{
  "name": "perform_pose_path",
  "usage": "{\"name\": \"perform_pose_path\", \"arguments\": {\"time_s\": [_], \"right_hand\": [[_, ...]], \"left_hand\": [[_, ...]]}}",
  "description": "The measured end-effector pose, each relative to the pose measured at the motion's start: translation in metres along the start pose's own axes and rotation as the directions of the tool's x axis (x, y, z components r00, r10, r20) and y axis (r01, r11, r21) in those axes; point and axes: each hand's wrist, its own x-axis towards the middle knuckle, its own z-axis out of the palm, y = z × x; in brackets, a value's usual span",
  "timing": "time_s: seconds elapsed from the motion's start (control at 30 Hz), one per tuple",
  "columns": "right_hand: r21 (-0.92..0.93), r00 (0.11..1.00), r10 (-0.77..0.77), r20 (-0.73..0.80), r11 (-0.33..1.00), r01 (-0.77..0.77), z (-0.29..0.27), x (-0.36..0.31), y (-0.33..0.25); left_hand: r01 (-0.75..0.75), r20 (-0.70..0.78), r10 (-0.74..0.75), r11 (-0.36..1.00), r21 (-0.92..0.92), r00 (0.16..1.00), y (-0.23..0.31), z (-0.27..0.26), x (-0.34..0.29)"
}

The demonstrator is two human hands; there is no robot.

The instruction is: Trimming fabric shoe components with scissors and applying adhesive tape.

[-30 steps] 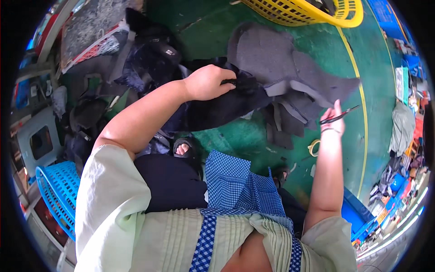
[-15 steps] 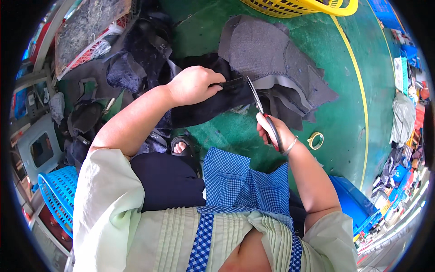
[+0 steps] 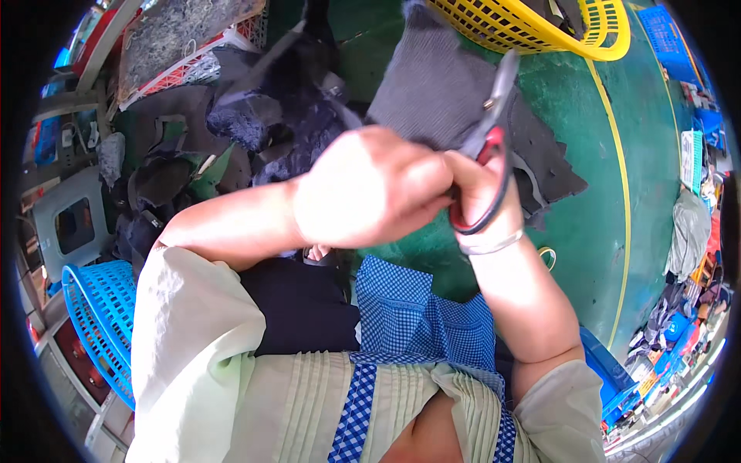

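Note:
My left hand [image 3: 374,189] is closed, thumb and fingers pinched. It is brought up against my right hand [image 3: 482,197], and whatever may be between its fingers is hidden. The right hand grips a pair of scissors [image 3: 498,143] with red and black handles; the blades point away from me and look blurred. Beneath and beyond both hands lies grey ribbed fabric [image 3: 432,85] with cut, jagged edges. Dark fluffy fabric [image 3: 297,100] is heaped to its left.
A yellow basket [image 3: 494,31] stands at the far edge. Left of me are a blue basket [image 3: 100,324] and a grey plastic stool [image 3: 73,224]. A tape roll [image 3: 548,257] lies on the green floor [image 3: 571,100], partly behind my right wrist. A blue crate [image 3: 606,378] sits at right.
My left hand has left the dark fabric strip and come right and nearer, against the right hand. The scissors have risen and turned, so their blades no longer lie at the fabric.

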Motion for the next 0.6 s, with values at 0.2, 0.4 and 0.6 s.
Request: {"name": "perform_pose_path", "arguments": {"time_s": [0.2,0.4,0.6], "right_hand": [[-0.279,0.660,-0.621,-0.424,0.782,0.557,-0.021,0.005,-0.060],[-0.233,0.470,-0.614,-0.634,0.732,0.640,-0.182,0.035,-0.041],[0.018,0.543,-0.073,-0.836,0.987,0.162,-0.231,0.000,0.034]], "left_hand": [[0.404,0.535,-0.416,0.903,0.147,0.735,-0.074,-0.043,-0.005],[0.385,0.603,-0.257,0.919,-0.089,0.755,-0.096,0.013,-0.001],[0.324,0.513,-0.191,0.929,-0.181,0.837,-0.118,0.086,-0.010]]}}
